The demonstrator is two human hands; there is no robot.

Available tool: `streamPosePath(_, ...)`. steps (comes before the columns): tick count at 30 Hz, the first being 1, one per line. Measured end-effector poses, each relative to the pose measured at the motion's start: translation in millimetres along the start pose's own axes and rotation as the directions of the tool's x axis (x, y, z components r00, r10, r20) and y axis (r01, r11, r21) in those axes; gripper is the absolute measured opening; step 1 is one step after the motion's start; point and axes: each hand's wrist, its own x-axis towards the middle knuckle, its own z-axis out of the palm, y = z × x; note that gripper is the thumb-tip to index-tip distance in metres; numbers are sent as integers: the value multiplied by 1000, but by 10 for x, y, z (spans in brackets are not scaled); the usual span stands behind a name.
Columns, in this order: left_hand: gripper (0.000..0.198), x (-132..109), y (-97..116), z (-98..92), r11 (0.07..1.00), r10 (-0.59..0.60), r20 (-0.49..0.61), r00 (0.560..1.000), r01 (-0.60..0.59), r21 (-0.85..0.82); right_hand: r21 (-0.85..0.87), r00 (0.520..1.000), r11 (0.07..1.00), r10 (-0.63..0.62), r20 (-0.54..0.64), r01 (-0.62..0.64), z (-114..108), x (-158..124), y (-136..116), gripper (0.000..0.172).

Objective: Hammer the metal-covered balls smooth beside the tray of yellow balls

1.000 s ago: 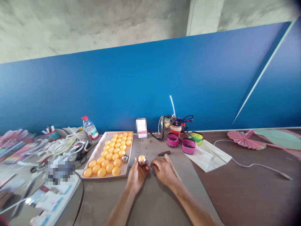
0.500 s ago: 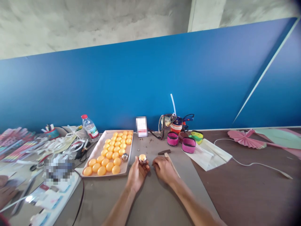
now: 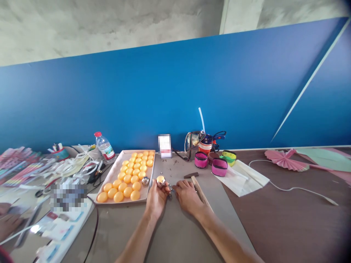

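My left hand (image 3: pixel 155 199) is closed around a small shiny ball with an orange top (image 3: pixel 160 180), held just above the table. My right hand (image 3: pixel 188 196) rests beside it with fingers curled, pinching a small dark metal piece (image 3: pixel 170 190) between the two hands. A tray (image 3: pixel 112 178) of several orange balls (image 3: pixel 128 179) lies just left of my left hand, with a silver ball (image 3: pixel 145 180) at its near right edge. A small hammer (image 3: pixel 196 184) lies right behind my right hand.
Pink and green tape rolls (image 3: pixel 219 166), a glue gun and a cup (image 3: pixel 205 145) stand at the back. A water bottle (image 3: pixel 104 147) stands left of the tray. White ribbons and papers (image 3: pixel 65 171) clutter the left. Another person's hand (image 3: pixel 8 223) shows at far left. Paper fans (image 3: pixel 286 160) lie right.
My left hand has shifted the shiny ball slightly left and toward the tray. My right hand has closed in on it, and a small dark piece now shows between them.
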Motion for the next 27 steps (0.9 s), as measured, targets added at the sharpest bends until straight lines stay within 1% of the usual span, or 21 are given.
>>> streamPosePath(3,26,3,25,-1,1000,23,-14,1000,-23,-8,-21,999,1000,15,30,-15,21,17,7,26)
streamPosePath(8,24,13,2,-13,1000,19,11,1000,-19,11,-18,1000,1000,-1,-9,1,48,43,23,27)
streamPosePath(12,23,23,-18,-32,1000,0,16,1000,0,15,-36,999,999,-16,35,17,56,57,6,24)
streamPosePath(14,23,24,-22,-38,1000,-6,20,1000,5,13,-44,999,999,-27,33,29,49,58,-4,24)
streamPosePath(17,23,15,-19,-27,1000,-4,19,1000,4,7,-31,999,999,-36,21,37,35,50,-18,23)
streamPosePath(23,24,-4,-6,14,1000,2,-3,1000,-2,-6,13,994,995,-100,44,99,23,8,-35,21)
streamPosePath(27,24,2,-13,15,1000,-4,-11,1000,4,1,13,991,994,-114,73,113,59,17,-45,19)
